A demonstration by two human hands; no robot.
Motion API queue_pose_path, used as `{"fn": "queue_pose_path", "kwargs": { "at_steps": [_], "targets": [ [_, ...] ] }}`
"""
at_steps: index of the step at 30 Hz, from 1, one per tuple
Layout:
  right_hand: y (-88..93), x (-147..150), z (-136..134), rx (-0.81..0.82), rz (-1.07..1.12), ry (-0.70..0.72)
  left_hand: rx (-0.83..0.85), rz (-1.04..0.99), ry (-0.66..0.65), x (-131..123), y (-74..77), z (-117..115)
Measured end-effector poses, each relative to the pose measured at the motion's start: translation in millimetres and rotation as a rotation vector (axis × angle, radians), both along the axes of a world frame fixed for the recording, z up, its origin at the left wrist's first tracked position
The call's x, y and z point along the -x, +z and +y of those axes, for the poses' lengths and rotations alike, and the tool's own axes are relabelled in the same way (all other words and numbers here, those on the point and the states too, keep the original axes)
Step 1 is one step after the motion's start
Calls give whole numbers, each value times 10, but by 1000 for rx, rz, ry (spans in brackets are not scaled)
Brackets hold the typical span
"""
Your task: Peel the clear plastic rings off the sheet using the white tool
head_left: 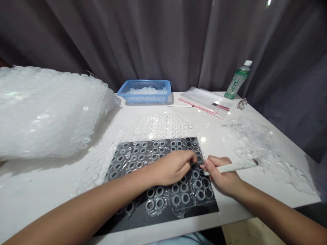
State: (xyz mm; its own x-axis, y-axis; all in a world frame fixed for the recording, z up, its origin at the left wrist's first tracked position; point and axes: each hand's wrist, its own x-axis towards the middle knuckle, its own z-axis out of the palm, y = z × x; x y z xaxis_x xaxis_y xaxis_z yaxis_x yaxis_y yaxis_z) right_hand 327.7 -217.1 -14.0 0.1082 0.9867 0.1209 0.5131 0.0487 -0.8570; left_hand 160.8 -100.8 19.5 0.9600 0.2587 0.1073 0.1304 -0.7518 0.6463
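"Clear plastic rings (176, 190), where do they lie?"

"On a clear film (89, 178) spread over a black sheet (135, 217), lower centre of the frame, on the white bench (35, 197). More rows run up the film toward the middle of the frame."

"And the 2 hands?"

"Left hand (171, 168) curls its fingertips down near the sheet's upper right corner; whether they pinch anything, I cannot tell. Right hand (222, 177) pinches a white-wrapped stick (232, 166), its tip just beside the left fingertips."

"How far along does it look?"

"Partly, I'd judge. Film scraps (252, 139) lie at the right of the bench, and a blue plastic basket (144, 97) at upper centre holds a pale pile (146, 91). But a huge bundle of ringed film (51, 112) sits at upper left, far more than the black sheet carries."
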Motion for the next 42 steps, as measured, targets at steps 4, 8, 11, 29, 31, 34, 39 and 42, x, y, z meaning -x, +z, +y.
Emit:
{"fn": "queue_pose_path", "kwargs": {
  "at_steps": [4, 8, 11, 29, 31, 34, 39, 42],
  "targets": [
    [20, 19, 3, 5, -105, 31, -245, 40, -51, -29, -63, -103],
    [25, 29, 17, 4, -158, 50, -303, 65, -50, -43, -89, -97],
    [2, 30, 19, -24, -202, 60, -295, 72, -55, -45, -90, -106],
    [25, -49, -139, -160, -256, 234, 25, 47, -140, -4, 36, -137],
    [23, -41, -138, -136, -275, 233, -116, 65, -160, -2, 30, -191],
    [12, -27, -130, -140, -286, 221, -374, 77, -139, 4, -14, -232],
    [4, -13, -118, -158, -288, 230, -516, 21, -130, 0, -121, -265],
    [-3, -5, -109, -182, -311, 254, -464, 43, -132, -10, -142, -291]
  ]
}}
